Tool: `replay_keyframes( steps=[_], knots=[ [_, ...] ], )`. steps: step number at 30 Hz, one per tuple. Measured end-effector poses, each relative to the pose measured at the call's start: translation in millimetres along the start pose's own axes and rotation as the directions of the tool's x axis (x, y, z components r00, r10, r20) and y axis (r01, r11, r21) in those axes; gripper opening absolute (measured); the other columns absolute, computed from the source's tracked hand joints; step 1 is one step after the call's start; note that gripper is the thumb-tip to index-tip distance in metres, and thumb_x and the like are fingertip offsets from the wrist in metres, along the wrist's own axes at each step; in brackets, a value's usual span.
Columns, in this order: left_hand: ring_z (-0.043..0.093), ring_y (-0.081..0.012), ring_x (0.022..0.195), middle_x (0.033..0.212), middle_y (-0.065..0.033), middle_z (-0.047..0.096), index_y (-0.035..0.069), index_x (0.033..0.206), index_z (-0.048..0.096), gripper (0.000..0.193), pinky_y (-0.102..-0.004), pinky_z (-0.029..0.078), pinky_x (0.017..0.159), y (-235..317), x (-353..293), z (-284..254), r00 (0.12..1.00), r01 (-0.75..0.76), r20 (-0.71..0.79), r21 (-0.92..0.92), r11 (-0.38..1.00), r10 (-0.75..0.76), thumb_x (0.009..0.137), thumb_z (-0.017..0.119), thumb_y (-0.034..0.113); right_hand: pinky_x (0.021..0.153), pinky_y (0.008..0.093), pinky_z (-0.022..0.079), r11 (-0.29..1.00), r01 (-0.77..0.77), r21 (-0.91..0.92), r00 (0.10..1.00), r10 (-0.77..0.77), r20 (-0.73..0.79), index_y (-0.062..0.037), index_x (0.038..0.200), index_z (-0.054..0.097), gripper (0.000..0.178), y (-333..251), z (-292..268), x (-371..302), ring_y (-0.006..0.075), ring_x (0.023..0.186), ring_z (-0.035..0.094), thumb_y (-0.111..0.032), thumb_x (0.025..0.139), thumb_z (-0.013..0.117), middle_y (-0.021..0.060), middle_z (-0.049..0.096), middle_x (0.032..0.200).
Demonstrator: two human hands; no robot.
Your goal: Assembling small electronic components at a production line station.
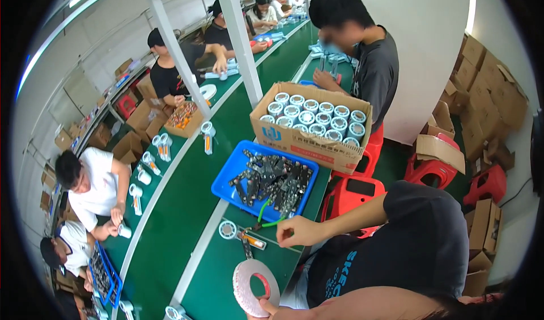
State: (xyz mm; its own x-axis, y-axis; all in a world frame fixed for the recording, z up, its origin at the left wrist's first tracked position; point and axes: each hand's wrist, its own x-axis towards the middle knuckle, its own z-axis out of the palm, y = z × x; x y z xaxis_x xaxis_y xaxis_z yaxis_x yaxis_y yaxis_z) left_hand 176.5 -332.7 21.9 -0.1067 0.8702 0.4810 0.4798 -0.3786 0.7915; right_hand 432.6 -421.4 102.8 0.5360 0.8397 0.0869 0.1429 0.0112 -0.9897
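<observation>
My left hand (268, 308), at the lower edge, grips a roll of pale pink-white tape (242, 289) with a red inner ring. My right hand (298, 231) is over the bench edge with its fingers curled into a pinch; whatever may be between them is too small to make out. Just left of it lie green-handled pliers (264, 218). Beside them rests a white round-headed device (228, 230) with an orange cylinder (254, 241) in its open handle. A narrow dark circuit board (247, 248) lies between that device and the tape roll.
Ahead, a blue tray (224, 192) holds many dark circuit boards. A cardboard box (306, 150) of round white-blue parts stands beyond it. The green conveyor (187, 206) runs along the left, with co-workers on its far side. Red stools (354, 192) stand right of the bench.
</observation>
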Motion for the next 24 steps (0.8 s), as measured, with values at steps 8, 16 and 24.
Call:
replay_keyframes(
  steps=[8, 16, 24],
  knots=[
    [0.064, -0.0262, 0.081, 0.093, -0.0189, 0.066, -0.003, 0.098, 0.062, 0.023, -0.0384, 0.049, 0.069, 21, 68, 55, 0.987, 0.058, 0.157, -0.208, 0.976, -0.025, 0.086, 0.075, 0.012, 0.068, 0.0277, 0.051, 0.975, -0.159, -0.154, 0.985, 0.167, 0.038, -0.0032, 0.085, 0.068, 0.009, 9, 1, 4, 0.0101, 0.077, 0.063, -0.007, 0.084, 0.076, 0.0026, 0.065, 0.084],
    [0.063, -0.0278, 0.083, 0.096, -0.0184, 0.065, -0.004, 0.101, 0.061, 0.025, -0.04, 0.052, 0.075, 47, 117, 100, 0.946, -0.147, 0.192, -0.469, 0.871, 0.263, 0.088, 0.073, 0.014, 0.069, 0.0328, 0.053, 0.915, 0.343, -0.213, 0.938, -0.323, 0.123, -0.0036, 0.089, 0.07, 0.006, 9, 19, 45, 0.0207, 0.077, 0.066, -0.006, 0.086, 0.074, 0.0059, 0.068, 0.087],
    [0.049, -0.0322, 0.103, 0.116, -0.0196, 0.045, -0.006, 0.136, 0.043, 0.06, -0.0413, 0.041, 0.09, 139, 172, 121, 0.759, -0.074, 0.555, -0.446, 0.892, 0.34, 0.1, 0.055, 0.04, 0.072, 0.0347, 0.054, 0.845, 0.499, -0.193, 0.867, -0.488, 0.103, -0.0047, 0.092, 0.073, 0.008, -15, -1, 108, 0.0252, 0.082, 0.068, -0.009, 0.086, 0.074, 0.0081, 0.07, 0.089]
  ],
)
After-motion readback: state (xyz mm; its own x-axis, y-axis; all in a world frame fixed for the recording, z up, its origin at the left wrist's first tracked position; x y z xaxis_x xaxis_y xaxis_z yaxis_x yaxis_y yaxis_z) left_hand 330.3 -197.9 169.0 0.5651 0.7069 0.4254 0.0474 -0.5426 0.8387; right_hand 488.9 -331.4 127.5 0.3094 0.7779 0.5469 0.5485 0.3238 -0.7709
